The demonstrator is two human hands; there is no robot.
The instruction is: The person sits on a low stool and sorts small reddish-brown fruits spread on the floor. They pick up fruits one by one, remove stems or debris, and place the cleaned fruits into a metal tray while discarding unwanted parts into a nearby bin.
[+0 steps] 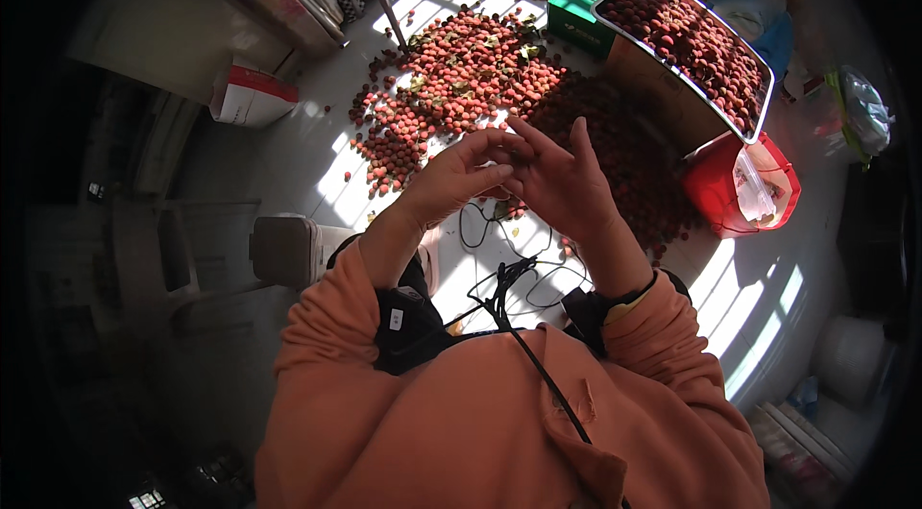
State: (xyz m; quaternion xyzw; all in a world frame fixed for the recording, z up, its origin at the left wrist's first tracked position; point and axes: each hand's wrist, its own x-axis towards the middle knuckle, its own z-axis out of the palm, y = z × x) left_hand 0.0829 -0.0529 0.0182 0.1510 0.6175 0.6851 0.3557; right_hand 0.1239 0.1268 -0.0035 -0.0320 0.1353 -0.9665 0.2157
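In the head view my left hand (464, 174) and my right hand (562, 178) meet in front of me, above the floor. The left fingers are curled and touch the fingers of the right, whose palm is turned up with the thumb spread. No object shows in either hand. Beyond them, small round red fruits (468, 69) lie heaped on the floor with a few dry leaves, partly in sunlight and partly in shadow. More of the fruits (684, 41) fill a white-rimmed tray (688, 84) at the upper right, which rests on a cardboard box (659, 95).
A green box (576, 15) stands behind the tray's near end. A red bag (709, 181) stands below the tray. Black cables (508, 278) hang and lie before me. Chair legs (389, 5) reach the heap's far edge. A lidded bin (284, 250) stands at the left.
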